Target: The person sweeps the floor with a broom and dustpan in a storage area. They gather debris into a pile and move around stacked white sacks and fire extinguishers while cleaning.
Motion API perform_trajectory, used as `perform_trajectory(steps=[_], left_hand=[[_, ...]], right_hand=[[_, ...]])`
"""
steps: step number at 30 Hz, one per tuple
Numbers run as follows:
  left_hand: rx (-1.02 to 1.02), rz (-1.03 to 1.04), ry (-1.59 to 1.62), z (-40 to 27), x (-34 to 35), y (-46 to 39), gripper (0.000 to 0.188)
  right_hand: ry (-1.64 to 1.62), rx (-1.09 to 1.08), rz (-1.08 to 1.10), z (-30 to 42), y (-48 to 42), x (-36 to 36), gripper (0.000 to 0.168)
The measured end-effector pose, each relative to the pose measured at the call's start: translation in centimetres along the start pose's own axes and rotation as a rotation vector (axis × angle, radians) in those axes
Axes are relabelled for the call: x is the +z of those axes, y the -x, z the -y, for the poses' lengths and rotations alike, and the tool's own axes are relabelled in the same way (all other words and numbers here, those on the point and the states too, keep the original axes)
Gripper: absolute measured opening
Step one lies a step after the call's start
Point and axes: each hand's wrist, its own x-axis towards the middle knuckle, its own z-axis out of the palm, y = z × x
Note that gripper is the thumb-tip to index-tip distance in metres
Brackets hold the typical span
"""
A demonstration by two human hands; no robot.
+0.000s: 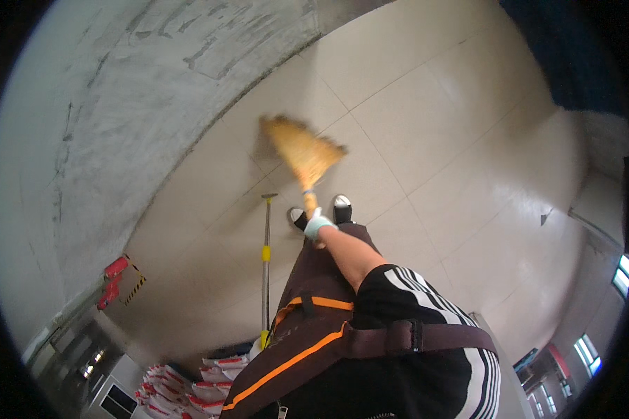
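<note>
My right hand [319, 226], in a pale knit work glove, grips the handle of a straw broom [305, 152] in front of my shoes. The broom's bristles fan out over the tiled floor and look blurred. Left of my legs a metal pole with yellow collars [266, 267] slants away from me, its small flat head near the floor. A pale patch by the pole's lower end may be my left hand, but the apron mostly hides that spot, so its grip cannot be made out.
A stained grey wall [152, 105] curves along the left. Red objects [112, 277] and a black-and-yellow striped piece stand at its foot. White and red bags [173, 390] are stacked at the lower left. Dark blue material [571, 57] hangs at the upper right. Light tiles [424, 141] cover the floor.
</note>
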Motion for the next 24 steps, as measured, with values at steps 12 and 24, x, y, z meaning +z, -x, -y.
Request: perform_trajectory(steps=[12, 24], left_hand=[[-0.020, -0.005, 0.041, 4.1, -5.8, -4.4, 0.035], [-0.078, -0.026, -0.168, -0.1, -8.6, -7.0, 0.033]], right_hand=[[0.583, -0.510, -0.020, 2.7, 3.9, -4.4, 0.035], [-0.171, 0.068, -0.506, -14.4, 0.1, -28.3, 0.060]])
